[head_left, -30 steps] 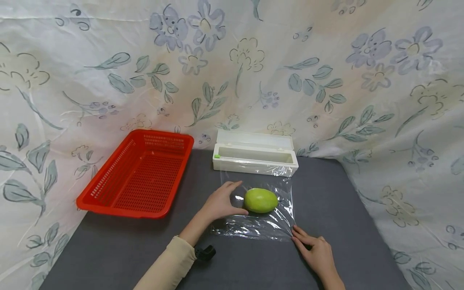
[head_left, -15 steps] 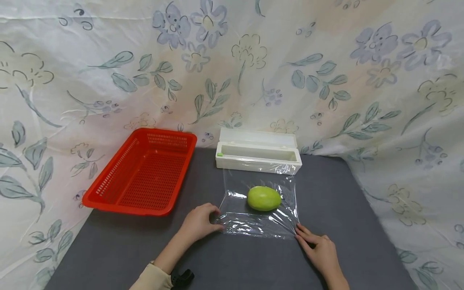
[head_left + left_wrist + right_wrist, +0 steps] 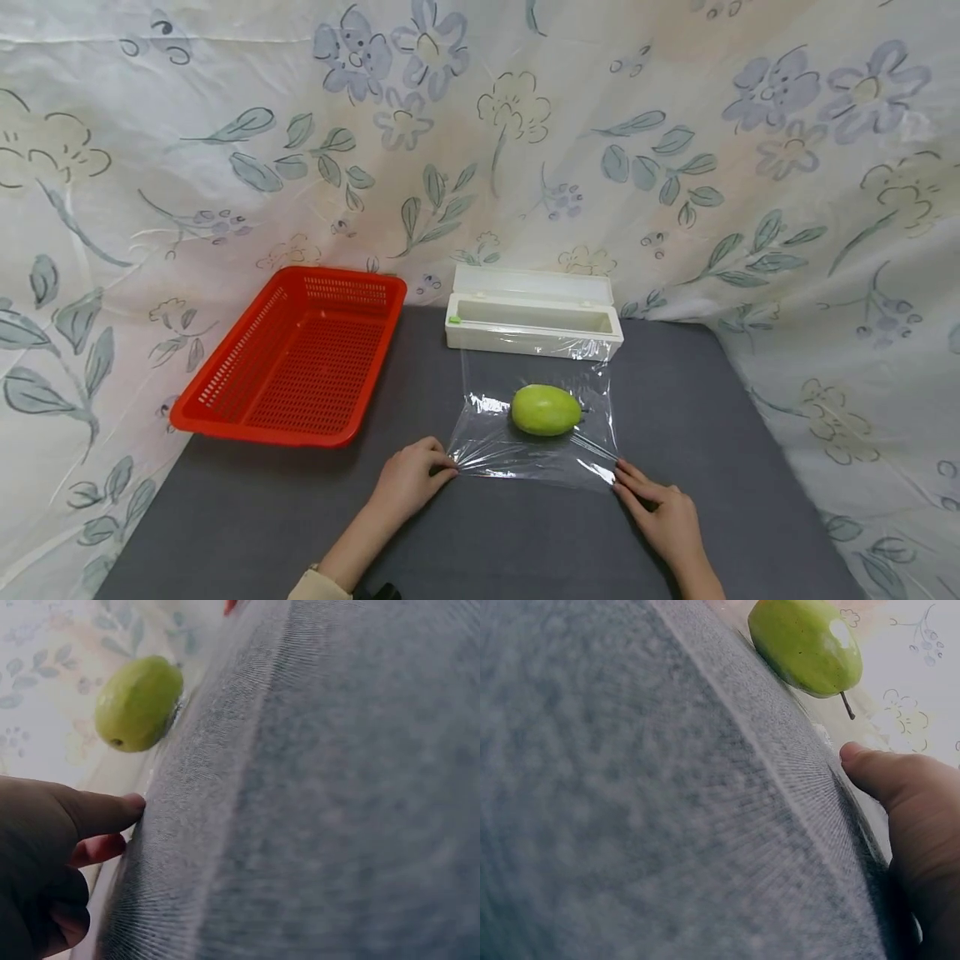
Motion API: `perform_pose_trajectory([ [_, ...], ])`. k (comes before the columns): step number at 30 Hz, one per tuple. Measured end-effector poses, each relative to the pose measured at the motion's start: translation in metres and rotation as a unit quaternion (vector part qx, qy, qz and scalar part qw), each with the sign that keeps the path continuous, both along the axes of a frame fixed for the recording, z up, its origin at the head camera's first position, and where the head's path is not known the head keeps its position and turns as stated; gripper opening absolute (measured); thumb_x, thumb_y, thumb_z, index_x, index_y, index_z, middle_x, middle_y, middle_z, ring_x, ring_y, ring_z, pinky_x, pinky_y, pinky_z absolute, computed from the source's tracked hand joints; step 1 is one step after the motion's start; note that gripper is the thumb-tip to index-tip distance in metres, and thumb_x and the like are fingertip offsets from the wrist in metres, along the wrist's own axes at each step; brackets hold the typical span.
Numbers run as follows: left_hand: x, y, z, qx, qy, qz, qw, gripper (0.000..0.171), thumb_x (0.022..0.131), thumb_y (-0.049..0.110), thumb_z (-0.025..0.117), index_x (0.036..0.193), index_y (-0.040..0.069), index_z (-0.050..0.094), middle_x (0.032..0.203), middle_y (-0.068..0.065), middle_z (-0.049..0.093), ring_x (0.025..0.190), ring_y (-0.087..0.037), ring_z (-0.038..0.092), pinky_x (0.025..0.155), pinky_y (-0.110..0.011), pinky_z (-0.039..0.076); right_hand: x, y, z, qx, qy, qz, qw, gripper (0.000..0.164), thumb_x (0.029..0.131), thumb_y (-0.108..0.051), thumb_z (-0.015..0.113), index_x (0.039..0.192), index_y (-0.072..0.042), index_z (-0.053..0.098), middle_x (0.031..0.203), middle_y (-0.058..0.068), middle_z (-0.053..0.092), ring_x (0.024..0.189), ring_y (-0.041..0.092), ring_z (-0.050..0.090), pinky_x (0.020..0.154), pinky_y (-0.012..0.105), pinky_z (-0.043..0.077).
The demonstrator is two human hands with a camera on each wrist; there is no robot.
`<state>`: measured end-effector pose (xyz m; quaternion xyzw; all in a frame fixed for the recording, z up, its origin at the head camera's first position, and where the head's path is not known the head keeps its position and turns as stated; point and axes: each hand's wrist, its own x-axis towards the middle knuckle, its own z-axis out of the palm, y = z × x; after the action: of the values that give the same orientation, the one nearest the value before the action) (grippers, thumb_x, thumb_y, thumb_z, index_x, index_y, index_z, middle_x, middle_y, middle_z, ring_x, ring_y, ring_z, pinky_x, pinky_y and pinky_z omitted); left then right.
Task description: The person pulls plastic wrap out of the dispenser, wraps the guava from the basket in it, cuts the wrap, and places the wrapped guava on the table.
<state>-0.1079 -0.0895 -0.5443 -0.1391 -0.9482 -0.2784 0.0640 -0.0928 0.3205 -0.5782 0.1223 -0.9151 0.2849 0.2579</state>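
At the near left corner of the film [image 3: 498, 458], my left hand [image 3: 408, 477] now has finger and thumb brought together on the clear edge; half a second ago they stood apart there. My right hand [image 3: 666, 518] pinches the near right corner, as it did then, its fingertips and thumb nearly closed with only the thin sheet between them. Just how tight either pinch is, I cannot tell.

Creases now fan out from my left fingers, and the folded band that ran along the near edge has smoothed into a straighter line. To my mind, that means both near corners are under control and the sheet can be handled evenly from two sides.

Between my hands and a little beyond them, the fruit [image 3: 546, 410] lies on its side on the film, stem to the right, not yet covered. Farther out, the sheet runs to the front of the white box [image 3: 525, 331], its lid [image 3: 532, 285] tipped back. Left of that sits the red basket [image 3: 318, 367], on the dark cloth [image 3: 480, 537].
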Motion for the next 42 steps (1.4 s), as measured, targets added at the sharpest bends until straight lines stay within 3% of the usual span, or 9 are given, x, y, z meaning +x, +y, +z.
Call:
perform_pose_trajectory([
  [3, 0.003, 0.000, -0.001, 0.001, 0.011, -0.001, 0.9999, 0.004, 0.086, 0.022, 0.089, 0.088, 0.023, 0.086, 0.087, 0.015, 0.065, 0.072, -0.004, 0.062, 0.060, -0.025, 0.048, 0.002, 0.001, 0.000, -0.015, 0.002, 0.007, 1.000, 0.034, 0.070, -0.005, 0.096, 0.100, -0.017, 0.088, 0.111, 0.002, 0.081, 0.084, 0.021, 0.078, 0.067, 0.020, 0.048],
  [13, 0.007, 0.001, -0.002, -0.043, 0.040, -0.033, 0.9977, 0.006, 0.090, 0.018, 0.086, 0.090, 0.019, 0.079, 0.094, 0.008, 0.066, 0.069, -0.006, 0.062, 0.058, -0.028, 0.049, 0.010, 0.009, 0.002, -0.024, -0.001, 0.020, 1.000, 0.030, 0.066, -0.006, 0.099, 0.091, -0.019, 0.089, 0.104, 0.001, 0.082, 0.064, 0.010, 0.069, 0.065, 0.017, 0.045],
  [17, 0.007, 0.002, -0.002, -0.047, 0.037, -0.044, 0.9972, 0.007, 0.091, 0.015, 0.084, 0.092, 0.017, 0.078, 0.095, 0.006, 0.065, 0.069, -0.006, 0.061, 0.058, -0.028, 0.050, 0.016, 0.013, 0.003, -0.002, -0.025, 0.024, 0.999, 0.033, 0.065, -0.013, 0.100, 0.095, -0.018, 0.089, 0.109, 0.001, 0.082, 0.064, 0.006, 0.066, 0.062, 0.017, 0.038],
  [19, 0.006, 0.001, -0.001, -0.045, 0.038, -0.051, 0.9970, 0.006, 0.092, 0.014, 0.084, 0.092, 0.016, 0.078, 0.095, 0.006, 0.065, 0.070, -0.007, 0.062, 0.060, -0.029, 0.051, 0.017, 0.015, 0.003, 0.022, -0.022, 0.029, 0.999, 0.033, 0.066, -0.015, 0.100, 0.097, -0.019, 0.089, 0.111, 0.000, 0.081, 0.074, 0.007, 0.072, 0.066, 0.017, 0.041],
  [23, 0.005, -0.001, -0.001, -0.036, 0.047, -0.056, 0.9967, 0.005, 0.091, 0.014, 0.084, 0.093, 0.016, 0.080, 0.094, 0.007, 0.065, 0.071, -0.007, 0.063, 0.062, -0.030, 0.052, 0.016, 0.015, 0.004, 0.040, -0.009, 0.041, 0.998, 0.030, 0.071, -0.009, 0.096, 0.099, -0.018, 0.088, 0.110, -0.001, 0.082, 0.066, 0.003, 0.065, 0.065, 0.018, 0.042],
  [28, 0.004, -0.003, -0.005, -0.010, 0.089, -0.042, 0.9951, 0.009, 0.088, 0.014, 0.087, 0.094, 0.019, 0.084, 0.092, 0.009, 0.073, 0.074, -0.007, 0.068, 0.065, -0.030, 0.056, 0.011, 0.017, 0.001, 0.048, 0.029, 0.044, 0.997, 0.032, 0.069, -0.004, 0.095, 0.098, -0.016, 0.088, 0.107, -0.002, 0.082, 0.067, 0.006, 0.065, 0.063, 0.022, 0.046],
  [35, -0.002, -0.002, -0.004, 0.026, 0.167, -0.030, 0.9851, 0.017, 0.080, 0.008, 0.092, 0.094, 0.017, 0.087, 0.088, 0.008, 0.075, 0.074, -0.007, 0.071, 0.064, -0.030, 0.057, 0.003, 0.013, 0.007, -0.018, 0.064, 0.060, 0.996, 0.037, 0.073, 0.012, 0.089, 0.104, -0.007, 0.085, 0.104, 0.006, 0.082, 0.099, -0.003, 0.073, 0.085, 0.004, 0.049],
  [38, -0.006, 0.000, -0.001, 0.024, 0.177, -0.031, 0.9834, 0.019, 0.081, 0.008, 0.092, 0.097, 0.016, 0.087, 0.089, 0.007, 0.075, 0.072, -0.007, 0.069, 0.062, -0.027, 0.056, 0.000, 0.012, 0.013, -0.032, 0.075, 0.055, 0.995, 0.038, 0.073, 0.015, 0.088, 0.104, -0.007, 0.084, 0.100, 0.008, 0.081, 0.100, -0.013, 0.067, 0.082, 0.003, 0.049],
  [42, -0.011, 0.001, 0.005, 0.017, 0.184, -0.035, 0.9822, 0.020, 0.083, 0.006, 0.091, 0.101, 0.014, 0.086, 0.091, 0.004, 0.074, 0.070, -0.009, 0.068, 0.060, -0.026, 0.055, -0.005, 0.011, 0.019, -0.024, 0.086, 0.047, 0.995, 0.034, 0.075, 0.014, 0.087, 0.102, -0.006, 0.084, 0.097, 0.007, 0.081, 0.085, -0.012, 0.064, 0.069, 0.005, 0.049],
])
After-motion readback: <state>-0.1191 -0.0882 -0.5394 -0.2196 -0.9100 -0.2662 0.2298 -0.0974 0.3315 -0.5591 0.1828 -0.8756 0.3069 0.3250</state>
